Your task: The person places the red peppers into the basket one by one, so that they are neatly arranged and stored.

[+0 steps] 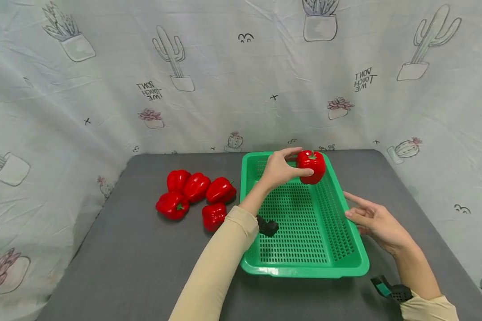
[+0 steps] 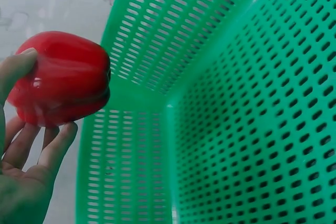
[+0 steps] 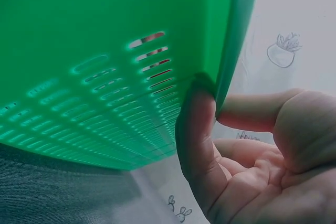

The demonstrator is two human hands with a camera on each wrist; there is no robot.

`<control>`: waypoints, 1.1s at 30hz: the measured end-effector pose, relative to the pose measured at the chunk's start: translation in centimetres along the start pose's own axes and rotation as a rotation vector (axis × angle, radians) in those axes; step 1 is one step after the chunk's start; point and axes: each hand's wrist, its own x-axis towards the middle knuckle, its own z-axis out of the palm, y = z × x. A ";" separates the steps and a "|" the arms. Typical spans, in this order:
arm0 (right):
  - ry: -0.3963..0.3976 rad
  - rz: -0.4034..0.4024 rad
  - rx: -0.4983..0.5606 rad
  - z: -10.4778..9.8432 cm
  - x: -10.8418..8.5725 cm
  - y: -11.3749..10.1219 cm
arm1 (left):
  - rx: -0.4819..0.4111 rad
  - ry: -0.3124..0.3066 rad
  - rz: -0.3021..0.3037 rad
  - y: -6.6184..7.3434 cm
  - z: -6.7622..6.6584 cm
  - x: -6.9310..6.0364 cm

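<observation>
My left hand [image 1: 282,169] grips a glossy red bell pepper [image 1: 311,167] above the far part of a green plastic basket [image 1: 305,271]. Close up in the left wrist view, thumb and fingers lie around the same pepper [image 2: 65,80], beside the basket's slotted wall [image 2: 126,156]. On the basket's right side, my right hand [image 1: 371,220] pinches the rim between thumb and finger. The right wrist view shows that hand [image 3: 257,156] at the rim from below, with the slotted side [image 3: 105,19] over it. Several red bell peppers [image 1: 196,187] lie left of the basket.
A dark grey tabletop [image 1: 136,267] lies under everything. Behind and at the sides hangs a pale cloth [image 1: 225,67] printed with cacti and potted plants. Black straps [image 1: 391,290] are on the wrists.
</observation>
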 end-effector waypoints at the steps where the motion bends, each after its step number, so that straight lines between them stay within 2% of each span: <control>1: -0.007 -0.001 0.013 -0.1 0.1 0.0 | 0.006 0.006 -0.014 -0.3 0.0 0.1; 7: -0.032 -0.002 0.036 -0.5 0.6 -0.1 | 0.024 0.028 -0.095 -1.7 0.1 0.6; 15: -0.002 0.008 -0.011 -0.6 0.3 0.0 | 0.019 0.015 -0.117 -2.2 0.9 1.0; 24: 0.001 0.009 -0.002 -0.4 0.2 0.0 | 0.005 0.031 -0.155 -3.1 0.7 1.4; 33: 0.007 0.016 -0.019 -0.4 0.2 0.0 | 0.127 -0.017 -0.168 -4.1 1.6 1.7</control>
